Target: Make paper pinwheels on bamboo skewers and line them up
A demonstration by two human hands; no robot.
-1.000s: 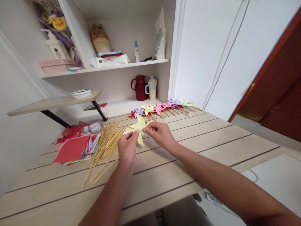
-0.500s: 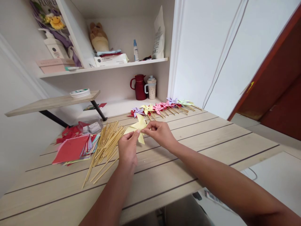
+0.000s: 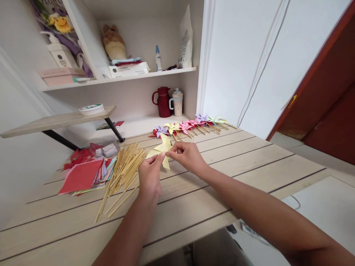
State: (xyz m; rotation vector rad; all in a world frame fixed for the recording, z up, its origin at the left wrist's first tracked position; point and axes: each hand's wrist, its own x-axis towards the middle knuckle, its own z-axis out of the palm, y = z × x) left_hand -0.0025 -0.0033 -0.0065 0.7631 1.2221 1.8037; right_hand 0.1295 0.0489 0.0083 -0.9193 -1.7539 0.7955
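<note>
Pinching a yellow paper pinwheel point(image 3: 161, 148) near its centre, with left hand point(image 3: 149, 176) and right hand point(image 3: 189, 157) both closed on it. Holding it over the surface point(image 3: 196, 216), just beside the sticks point(image 3: 124, 168) toward the left edge, in front of the other pinwheels point(image 3: 185, 127) along the back edge. Probably feather-light, soft and easily creased; best held at the folded centre, not the tips.

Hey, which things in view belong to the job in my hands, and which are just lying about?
Probably for the job:
yellow pinwheel
loose sticks
stack of coloured paper
row of pinwheels at the back

Apparently just lying about:
red jug
lidded cup
plush toy
pump bottle
pink box
</note>
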